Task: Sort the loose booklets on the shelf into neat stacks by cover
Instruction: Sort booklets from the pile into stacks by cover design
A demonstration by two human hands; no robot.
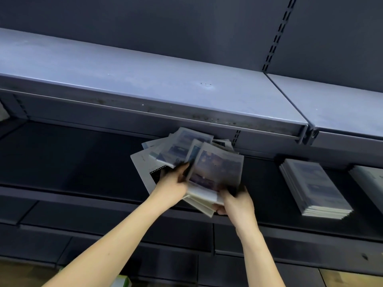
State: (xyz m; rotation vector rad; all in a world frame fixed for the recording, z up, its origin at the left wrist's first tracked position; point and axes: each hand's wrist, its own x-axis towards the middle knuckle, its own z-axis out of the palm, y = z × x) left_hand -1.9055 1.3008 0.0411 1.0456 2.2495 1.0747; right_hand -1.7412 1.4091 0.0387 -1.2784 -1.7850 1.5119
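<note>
Booklets (182,150) lie fanned on the shelf (83,162) between both hands (207,193).

— How many stacks on the dark shelf (83,162)?
— Two neat stacks (315,187) to my right, one cut by the frame edge, plus one loose heap of booklets (186,150).
— Booklets in the heap?
— Too blurred to count.
— Hands?
— Two.

Booklet covers (215,170) are motion-blurred; the rightmost stack (371,181) is edge-cropped.
</note>
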